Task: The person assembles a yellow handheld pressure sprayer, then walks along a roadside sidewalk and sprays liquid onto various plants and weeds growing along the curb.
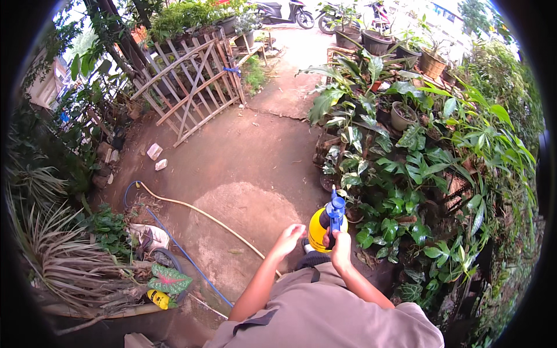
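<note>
A yellow pump sprayer [319, 229] with a blue top and black pump stem is upright in front of my body. My right hand [337, 243] is closed round its blue and black handle, below the nozzle. My left hand [291, 235] is just left of the sprayer, apart from it, with its fingers curled together; whether anything small is between them is too small to tell. A dark trouser leg shows below the sprayer.
A cream hose [203, 211] and a blue hose [180, 249] cross the ground at left. Dense potted plants [403, 174] line the right. A leaning wooden fence panel [191, 104] stands ahead. A white sack [145, 236] and small yellow bottle [158, 298] lie lower left. Scooters [275, 13] stand beyond.
</note>
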Tool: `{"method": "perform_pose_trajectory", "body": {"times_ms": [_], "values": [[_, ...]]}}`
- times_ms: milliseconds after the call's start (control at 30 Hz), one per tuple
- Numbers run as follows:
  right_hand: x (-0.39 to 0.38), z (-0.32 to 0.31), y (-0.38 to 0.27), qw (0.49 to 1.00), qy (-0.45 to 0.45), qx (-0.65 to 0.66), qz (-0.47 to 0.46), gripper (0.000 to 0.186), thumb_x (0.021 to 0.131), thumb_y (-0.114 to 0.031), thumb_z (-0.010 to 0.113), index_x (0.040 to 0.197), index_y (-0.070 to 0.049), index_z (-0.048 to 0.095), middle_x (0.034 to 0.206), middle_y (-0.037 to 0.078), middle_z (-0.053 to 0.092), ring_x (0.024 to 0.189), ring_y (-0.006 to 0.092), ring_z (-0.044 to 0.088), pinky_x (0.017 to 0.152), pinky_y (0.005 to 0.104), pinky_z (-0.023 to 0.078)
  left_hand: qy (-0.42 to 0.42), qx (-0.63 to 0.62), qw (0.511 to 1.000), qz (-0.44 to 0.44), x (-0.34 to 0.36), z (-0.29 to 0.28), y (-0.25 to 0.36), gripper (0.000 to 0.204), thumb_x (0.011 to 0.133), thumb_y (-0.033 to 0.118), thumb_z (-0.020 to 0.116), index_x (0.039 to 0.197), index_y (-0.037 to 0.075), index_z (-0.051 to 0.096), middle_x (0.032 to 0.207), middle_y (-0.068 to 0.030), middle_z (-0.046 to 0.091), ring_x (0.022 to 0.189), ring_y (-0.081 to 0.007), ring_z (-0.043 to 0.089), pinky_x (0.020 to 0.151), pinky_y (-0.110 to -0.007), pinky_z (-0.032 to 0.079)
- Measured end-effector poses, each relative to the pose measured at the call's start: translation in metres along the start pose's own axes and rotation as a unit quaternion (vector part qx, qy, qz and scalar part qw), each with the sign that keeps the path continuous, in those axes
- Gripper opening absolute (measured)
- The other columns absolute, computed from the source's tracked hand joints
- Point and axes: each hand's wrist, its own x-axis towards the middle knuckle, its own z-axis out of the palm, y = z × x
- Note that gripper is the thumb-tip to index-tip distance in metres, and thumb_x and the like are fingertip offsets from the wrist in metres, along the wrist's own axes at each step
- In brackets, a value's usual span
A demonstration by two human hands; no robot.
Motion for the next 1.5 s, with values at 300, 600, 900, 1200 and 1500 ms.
{"method": "perform_pose_trajectory", "body": {"times_ms": [300, 600, 900, 1200, 1500], "values": [[0.120, 0.054, -0.042, 0.995, -0.079, -0.057, -0.015, 0.021, 0.090, -0.016, 0.040, 0.088, -0.001, 0.054, 0.067, 0.004, 0.053, 0.061, 0.0127, 0.050, 0.059, 0.0284, 0.041, 0.009, -0.090, 0.993, 0.070, 0.121, -0.051, 0.129, 0.045, 0.104, 0.042, 0.043, 0.125, 0.008, 0.063, 0.124, -0.0058, 0.065, 0.118, -0.0165, 0.057, 0.099, -0.034, 0.039], [0.239, 0.176, -0.050, 0.985, -0.114, -0.131, 0.006, 0.026, 0.091, -0.021, 0.040, 0.083, -0.001, 0.054, 0.062, 0.002, 0.051, 0.055, 0.0103, 0.046, 0.054, 0.0265, 0.038, -0.029, -0.324, 0.945, 0.024, 0.242, -0.179, 0.156, 0.039, 0.102, 0.035, 0.050, 0.118, 0.001, 0.063, 0.119, -0.0104, 0.066, 0.112, -0.0188, 0.061, 0.104, -0.038, 0.042], [0.358, 0.292, -0.076, 0.984, -0.166, -0.071, 0.000, 0.028, 0.087, -0.023, 0.040, 0.088, 0.002, 0.053, 0.066, 0.005, 0.052, 0.060, 0.0129, 0.048, 0.059, 0.0282, 0.040, -0.054, -0.384, 0.921, 0.022, 0.326, -0.325, 0.248, 0.032, 0.098, 0.024, 0.059, 0.119, -0.001, 0.062, 0.117, -0.0121, 0.068, 0.114, -0.0212, 0.062, 0.100, -0.036, 0.048], [0.499, 0.334, -0.104, 0.980, -0.163, -0.110, -0.001, 0.026, 0.087, -0.021, 0.038, 0.081, -0.001, 0.053, 0.063, 0.005, 0.054, 0.060, 0.0167, 0.051, 0.060, 0.0337, 0.043, 0.003, -0.410, 0.912, -0.016, 0.444, -0.384, 0.318, 0.029, 0.097, 0.022, 0.061, 0.116, 0.000, 0.065, 0.113, -0.0133, 0.070, 0.105, -0.0199, 0.066, 0.096, -0.034, 0.049], [0.673, 0.311, -0.139, 0.983, -0.146, -0.112, -0.023, 0.023, 0.088, -0.020, 0.041, 0.080, -0.002, 0.052, 0.061, 0.004, 0.052, 0.058, 0.0140, 0.050, 0.058, 0.0326, 0.042, -0.017, -0.356, 0.935, 0.001, 0.610, -0.375, 0.400, 0.038, 0.096, 0.027, 0.060, 0.123, 0.000, 0.061, 0.123, -0.0153, 0.065, 0.115, -0.0225, 0.060, 0.102, -0.038, 0.043]]}}
